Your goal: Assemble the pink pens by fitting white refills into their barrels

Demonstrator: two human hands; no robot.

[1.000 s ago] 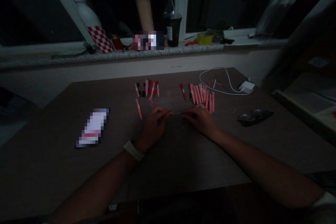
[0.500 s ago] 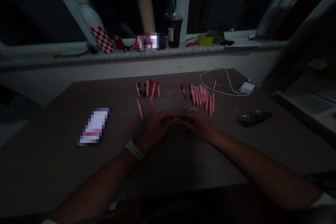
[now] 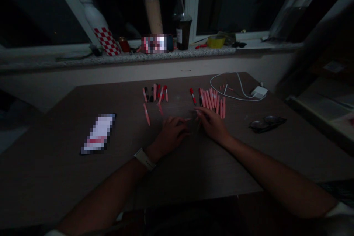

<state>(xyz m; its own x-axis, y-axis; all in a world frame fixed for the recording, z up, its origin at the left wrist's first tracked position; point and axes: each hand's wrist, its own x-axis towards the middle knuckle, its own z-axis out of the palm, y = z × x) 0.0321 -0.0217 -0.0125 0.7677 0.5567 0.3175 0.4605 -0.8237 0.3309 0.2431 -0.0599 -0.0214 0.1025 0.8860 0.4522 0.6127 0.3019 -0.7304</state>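
The scene is dim. My left hand (image 3: 172,134) rests on the brown table (image 3: 55,162), fingers curled around a pink pen (image 3: 188,120) whose tip shows between the hands. My right hand (image 3: 211,124) sits just to its right, fingers bent and pinching toward the same pen. Behind the right hand lies a row of several pink pens (image 3: 212,100). Behind the left hand lies a smaller cluster of pink and dark pen parts (image 3: 155,93), with a single pink pen (image 3: 146,114) beside it. A pale watch is on my left wrist.
A white charger and cable (image 3: 258,92) lie at the back right, dark glasses (image 3: 267,122) at right, a blurred flat pack (image 3: 99,133) at left. The window sill (image 3: 83,59) carries a checkered bottle (image 3: 99,29), a dark cup (image 3: 183,31) and other small items.
My hands came together on the pen half a second ago. Now they have drawn slightly apart, the right hand shifting toward the pen row.
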